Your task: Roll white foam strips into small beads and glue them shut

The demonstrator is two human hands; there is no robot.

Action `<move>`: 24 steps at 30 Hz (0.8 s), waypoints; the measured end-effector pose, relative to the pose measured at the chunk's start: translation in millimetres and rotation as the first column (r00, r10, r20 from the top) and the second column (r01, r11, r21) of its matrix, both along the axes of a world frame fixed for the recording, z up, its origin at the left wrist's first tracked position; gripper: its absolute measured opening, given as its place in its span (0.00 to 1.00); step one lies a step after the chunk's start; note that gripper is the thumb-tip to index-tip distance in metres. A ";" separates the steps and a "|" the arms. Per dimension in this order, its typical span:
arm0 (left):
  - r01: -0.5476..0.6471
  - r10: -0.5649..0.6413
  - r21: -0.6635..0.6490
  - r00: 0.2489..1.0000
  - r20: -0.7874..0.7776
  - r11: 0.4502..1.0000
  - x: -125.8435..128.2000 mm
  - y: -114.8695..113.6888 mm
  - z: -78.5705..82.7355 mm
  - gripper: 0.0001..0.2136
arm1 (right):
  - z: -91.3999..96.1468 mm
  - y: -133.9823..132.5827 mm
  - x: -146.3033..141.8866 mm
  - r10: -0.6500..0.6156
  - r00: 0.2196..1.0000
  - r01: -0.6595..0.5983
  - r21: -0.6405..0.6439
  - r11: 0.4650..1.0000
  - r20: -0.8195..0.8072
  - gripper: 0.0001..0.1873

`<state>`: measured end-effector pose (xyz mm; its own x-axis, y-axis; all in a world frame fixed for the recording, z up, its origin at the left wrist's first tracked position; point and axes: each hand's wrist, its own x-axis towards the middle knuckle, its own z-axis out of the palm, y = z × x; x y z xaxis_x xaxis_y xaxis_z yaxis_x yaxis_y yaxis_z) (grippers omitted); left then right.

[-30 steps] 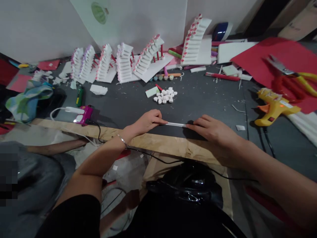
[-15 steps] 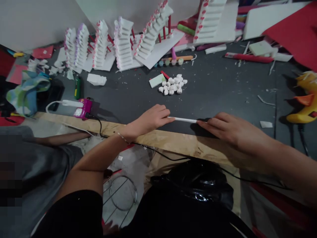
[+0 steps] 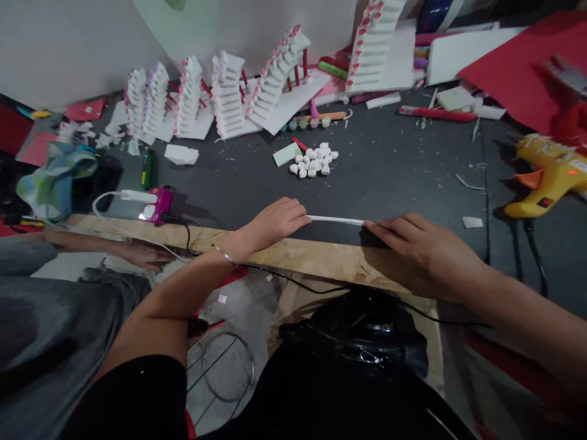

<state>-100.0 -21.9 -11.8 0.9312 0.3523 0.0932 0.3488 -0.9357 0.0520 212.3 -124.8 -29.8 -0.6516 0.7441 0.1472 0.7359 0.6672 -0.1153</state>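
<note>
A thin white strip (image 3: 337,220) stretches between my two hands just above the table's front edge. My left hand (image 3: 280,221) is closed, pinching the strip's left end between thumb and fingers. At the other end, my right hand (image 3: 408,235) pinches it the same way; part of the strip is hidden under those fingers. Behind the strip lies a heap of small white lumps (image 3: 314,162), with a pale green block (image 3: 287,154) beside it. What the strip is made of I cannot tell.
White stepped models with red posts, such as one staircase (image 3: 279,73), line the back. A yellow glue gun (image 3: 541,177) lies at right, a magenta power adapter (image 3: 158,205) and green cutter (image 3: 147,168) at left. Another person's hand (image 3: 147,253) rests near the left table edge.
The view has turned slightly to the right, showing more of the glue gun. My left hand has slid a little left along the strip. The other person's hand shows more fully.
</note>
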 end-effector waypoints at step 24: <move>-0.440 0.404 -0.351 0.898 -0.176 0.826 43.3 -7.3 22.8 0.05 | -4.1 32.8 -28.5 -0.385 0.893 0.360 -0.143 0.922 -0.234 0.07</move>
